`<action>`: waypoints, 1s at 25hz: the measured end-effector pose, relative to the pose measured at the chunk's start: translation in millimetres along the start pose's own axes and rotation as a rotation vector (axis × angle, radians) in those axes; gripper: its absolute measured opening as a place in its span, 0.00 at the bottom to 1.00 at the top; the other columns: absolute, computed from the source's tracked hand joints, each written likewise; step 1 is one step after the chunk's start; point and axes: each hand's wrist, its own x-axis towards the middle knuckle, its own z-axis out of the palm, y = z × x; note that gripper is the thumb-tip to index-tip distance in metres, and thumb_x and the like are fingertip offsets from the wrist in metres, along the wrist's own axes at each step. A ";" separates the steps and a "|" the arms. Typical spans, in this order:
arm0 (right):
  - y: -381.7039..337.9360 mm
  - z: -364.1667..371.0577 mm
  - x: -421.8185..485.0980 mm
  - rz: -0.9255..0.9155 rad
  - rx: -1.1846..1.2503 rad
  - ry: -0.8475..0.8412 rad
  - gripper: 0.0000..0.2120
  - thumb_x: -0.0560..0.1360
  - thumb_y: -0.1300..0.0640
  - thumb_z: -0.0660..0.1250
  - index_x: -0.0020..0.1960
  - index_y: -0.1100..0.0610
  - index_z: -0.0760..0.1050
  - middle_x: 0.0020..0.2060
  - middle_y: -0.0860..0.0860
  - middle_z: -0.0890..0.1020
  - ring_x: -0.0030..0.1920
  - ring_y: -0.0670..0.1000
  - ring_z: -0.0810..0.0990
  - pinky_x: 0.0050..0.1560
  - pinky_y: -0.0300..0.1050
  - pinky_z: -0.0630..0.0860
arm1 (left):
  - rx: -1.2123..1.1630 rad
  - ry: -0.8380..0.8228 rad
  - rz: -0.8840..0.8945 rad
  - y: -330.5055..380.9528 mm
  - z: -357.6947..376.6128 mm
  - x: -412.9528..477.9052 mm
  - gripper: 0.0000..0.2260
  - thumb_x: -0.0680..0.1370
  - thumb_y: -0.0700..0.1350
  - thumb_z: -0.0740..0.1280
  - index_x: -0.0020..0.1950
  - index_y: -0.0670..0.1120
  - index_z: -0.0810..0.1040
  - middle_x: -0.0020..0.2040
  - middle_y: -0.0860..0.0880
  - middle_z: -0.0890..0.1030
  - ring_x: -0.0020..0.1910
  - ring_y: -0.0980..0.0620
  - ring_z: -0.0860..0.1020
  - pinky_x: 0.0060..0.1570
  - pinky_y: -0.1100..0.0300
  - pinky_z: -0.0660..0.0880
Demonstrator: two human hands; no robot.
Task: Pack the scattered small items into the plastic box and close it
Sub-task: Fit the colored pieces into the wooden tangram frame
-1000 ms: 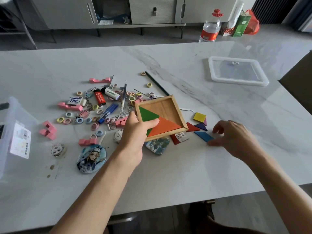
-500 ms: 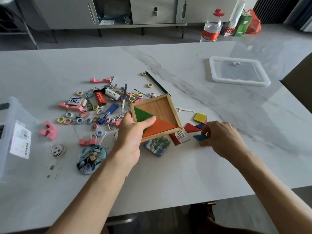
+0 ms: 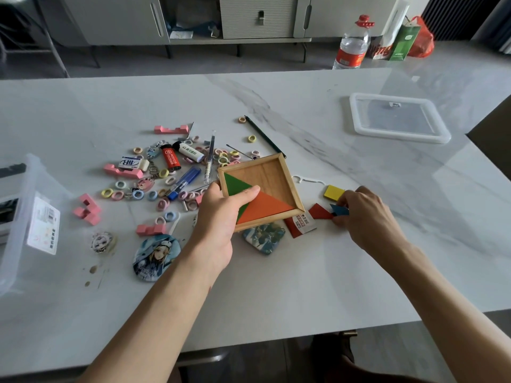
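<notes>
My left hand [image 3: 221, 217] grips the near corner of a square wooden tangram tray [image 3: 265, 178], thumb on top; a green and an orange triangle lie inside it. My right hand [image 3: 367, 217] pinches a blue tangram piece [image 3: 340, 210] just above the table. Beside it lie a red triangle [image 3: 319, 211] and a yellow square [image 3: 333, 192]. The clear plastic box [image 3: 19, 217] stands at the far left, its white-rimmed lid [image 3: 398, 118] at the back right.
Scattered left of the tray lie several small rings, pink blocks [image 3: 88, 209], lighters [image 3: 171, 161], pens, an eraser, a round badge [image 3: 156, 257] and a square badge [image 3: 264, 237]. A water bottle [image 3: 352, 44] and bags stand beyond the table's far edge.
My right hand has closed on the blue piece, lifted it off the table and drawn it left toward the tray. My left hand has shifted the tray slightly left.
</notes>
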 end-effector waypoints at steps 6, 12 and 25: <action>2.9 -10.3 -7.5 0.149 -0.151 -0.031 0.10 0.74 0.54 0.70 0.53 0.55 0.75 0.43 0.55 0.76 0.43 0.60 0.75 0.39 0.46 0.70 | 0.009 0.006 0.006 -1.1 1.7 -0.8 0.18 0.71 0.48 0.76 0.56 0.46 0.76 0.49 0.47 0.85 0.49 0.48 0.83 0.51 0.51 0.80; -2.9 -15.5 -10.4 0.190 -0.148 -0.083 0.10 0.73 0.55 0.71 0.51 0.60 0.77 0.39 0.56 0.75 0.41 0.61 0.75 0.38 0.46 0.68 | 0.077 -0.040 0.054 -3.4 6.1 -3.0 0.18 0.70 0.43 0.77 0.56 0.45 0.76 0.48 0.49 0.84 0.44 0.54 0.83 0.38 0.64 0.79; -37.3 -40.4 -23.1 -0.190 0.672 0.092 0.06 0.74 0.64 0.68 0.44 0.53 0.76 0.33 0.48 0.81 0.32 0.48 0.82 0.34 0.40 0.78 | 0.064 -0.059 0.083 -3.4 9.3 -1.4 0.16 0.72 0.40 0.75 0.58 0.46 0.77 0.51 0.49 0.84 0.51 0.50 0.82 0.52 0.54 0.78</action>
